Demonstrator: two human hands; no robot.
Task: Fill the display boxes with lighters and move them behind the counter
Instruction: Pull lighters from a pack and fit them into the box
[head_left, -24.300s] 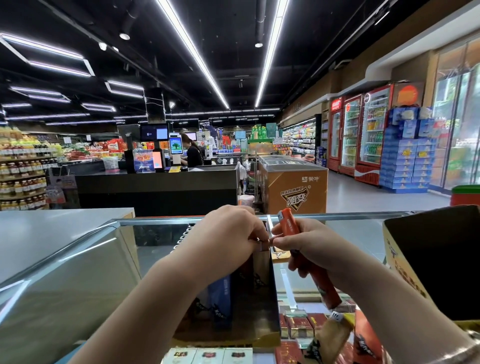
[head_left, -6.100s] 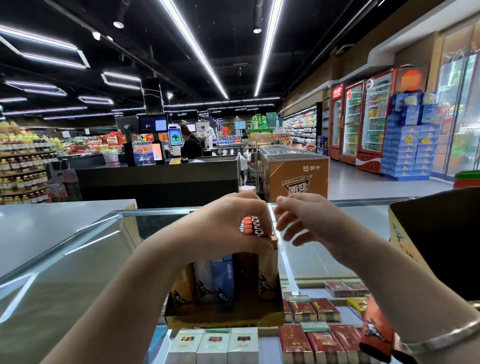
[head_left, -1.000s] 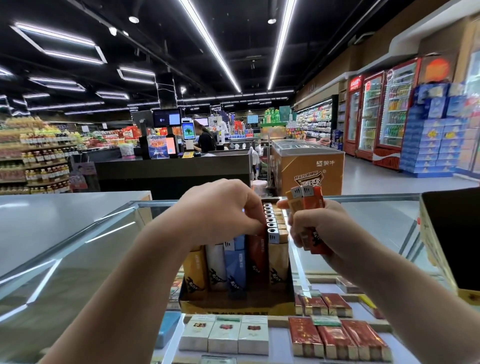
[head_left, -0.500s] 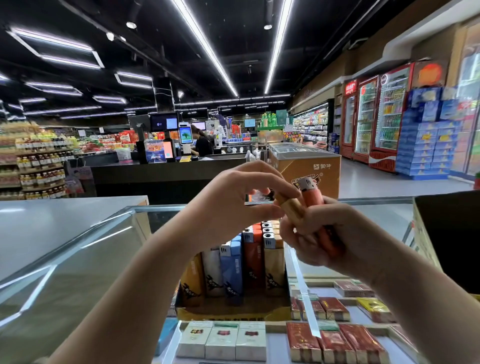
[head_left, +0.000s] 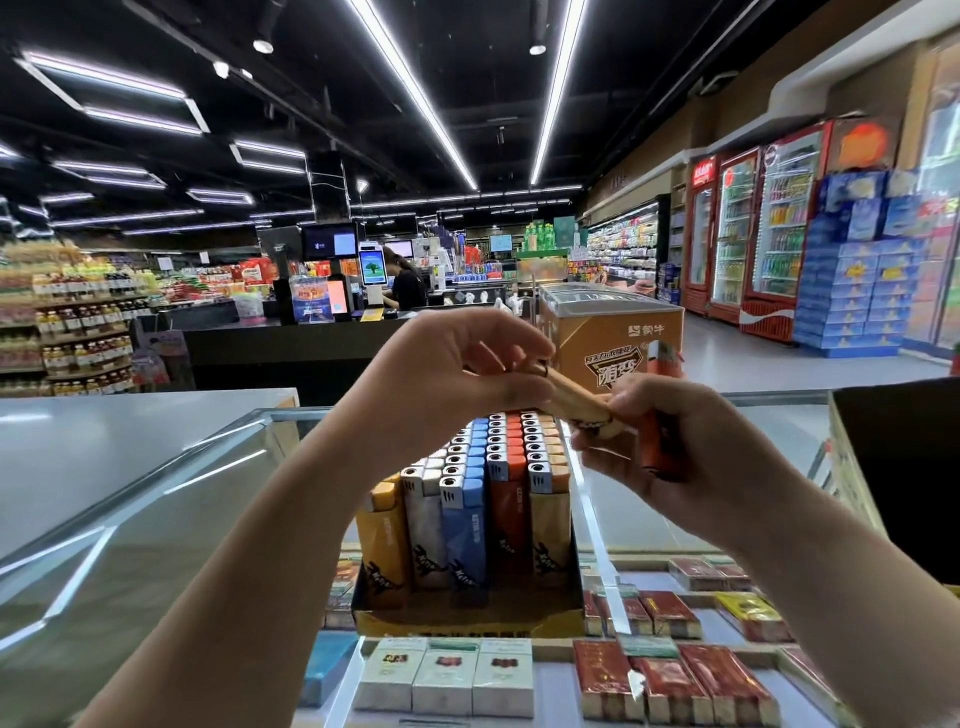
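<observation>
While we fill the box (head_left: 467, 618) at 6 o'clock on the glass table (head_left: 156, 509), our left hand (head_left: 447, 374) pinches a tan lighter (head_left: 576, 397), and our right hand (head_left: 670, 441) is closed around the same lighter and an orange lighter (head_left: 660, 447). We judge the left hand is taking the tan one. Next it must go upright into the yellow row at the left, which looks shorter. Under the glass lie cigarette packs (head_left: 452, 675). At 12 o'clock stands a checkout (head_left: 291, 338), at 2 o'clock drink fridges (head_left: 769, 228).
</observation>
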